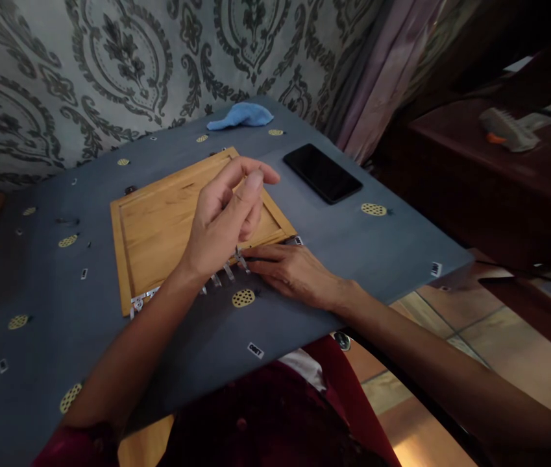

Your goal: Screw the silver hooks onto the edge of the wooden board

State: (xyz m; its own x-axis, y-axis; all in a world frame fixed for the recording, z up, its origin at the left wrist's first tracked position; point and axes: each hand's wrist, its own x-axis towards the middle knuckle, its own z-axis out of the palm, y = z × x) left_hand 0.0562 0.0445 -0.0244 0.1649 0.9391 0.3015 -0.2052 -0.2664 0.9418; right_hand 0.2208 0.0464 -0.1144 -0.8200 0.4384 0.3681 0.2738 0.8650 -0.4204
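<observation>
Starting nearest: small metal pieces (217,280) sit in a row along the near edge of the wooden panel (158,227), some touching its frame. The right hand (299,271) lies just beside the panel's near right corner, fingers stretched almost flat on the grey surface (377,259), closed round nothing. A thin dark sliver shows at the fingertips, too small to name. The left hand (226,217) hovers above the panel's near half, fingers loosely curled, thumb close to forefinger; cannot tell whether they pinch anything tiny. Off the panel's far right corner lies a black phone (322,172); beyond the panel's far edge, a blue cloth (241,117).

Risks, as judged:
- The left wrist hangs over the metal row. A dip could sweep pieces off the surface.
- The panel looks unfixed. A push from the flat hand could slide it.
- In the dim light, small parts are easily lost.
</observation>
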